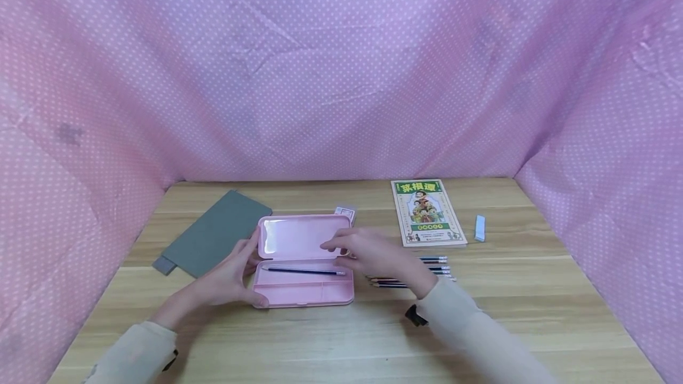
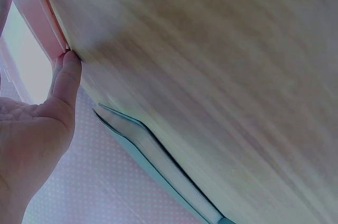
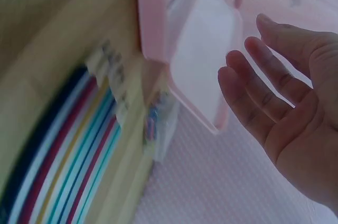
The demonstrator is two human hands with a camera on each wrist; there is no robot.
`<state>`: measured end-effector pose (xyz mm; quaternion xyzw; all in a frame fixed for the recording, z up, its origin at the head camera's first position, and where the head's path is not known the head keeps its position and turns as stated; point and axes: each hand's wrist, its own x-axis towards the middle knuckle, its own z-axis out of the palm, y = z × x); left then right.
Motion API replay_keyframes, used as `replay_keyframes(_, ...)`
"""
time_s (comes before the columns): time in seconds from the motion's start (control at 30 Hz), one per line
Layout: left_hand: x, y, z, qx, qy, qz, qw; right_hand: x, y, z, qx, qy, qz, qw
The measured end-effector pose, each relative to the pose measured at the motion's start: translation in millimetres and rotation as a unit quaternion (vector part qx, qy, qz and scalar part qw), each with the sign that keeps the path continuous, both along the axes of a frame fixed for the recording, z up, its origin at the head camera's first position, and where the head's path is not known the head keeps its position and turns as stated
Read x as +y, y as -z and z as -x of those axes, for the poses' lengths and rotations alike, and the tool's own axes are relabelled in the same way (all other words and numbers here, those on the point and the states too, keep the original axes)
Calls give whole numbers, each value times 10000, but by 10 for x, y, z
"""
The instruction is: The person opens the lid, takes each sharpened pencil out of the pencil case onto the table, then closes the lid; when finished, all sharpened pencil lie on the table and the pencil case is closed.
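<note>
A pink pencil case (image 1: 304, 296) lies with its lid up on the table, and one dark pencil (image 1: 306, 271) rests in its long back compartment. At its left side my left hand (image 1: 229, 277) grips the case, thumb at the front corner and fingers by the lid's hinge end. The left wrist view shows fingertips (image 2: 68, 71) against the case edge. My right hand (image 1: 373, 255) hovers over the case's right side, fingers loosely bent and holding nothing, as the right wrist view confirms. Several pencils (image 1: 389, 283) lie right of the case, partly hidden under my right forearm.
A grey-green notebook (image 1: 221, 233) lies left of the case. Behind the lid sits a small eraser-like block (image 1: 345, 213). An illustrated book (image 1: 428, 213) and a light-blue stick-shaped item (image 1: 480, 228) lie at the right. Pink dotted cloth (image 1: 341, 76) encloses the table's back and sides.
</note>
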<state>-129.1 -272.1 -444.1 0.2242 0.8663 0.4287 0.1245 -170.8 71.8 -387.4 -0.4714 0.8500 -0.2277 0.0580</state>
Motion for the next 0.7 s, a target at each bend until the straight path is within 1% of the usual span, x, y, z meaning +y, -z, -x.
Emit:
replay_keyframes(0.17,10,-9,1,5,-18,26,10000,-188,165,3,-33,-81,-103,9999)
replay_keyframes(0.37,6,-7,5,9,-52,46,10000,-368,315,-17,-237,121,-247,9993)
replay_keyframes(0.7,12,-11,1,-40,-50,-31,10000,-471,437,-44,78,164,-548,9983)
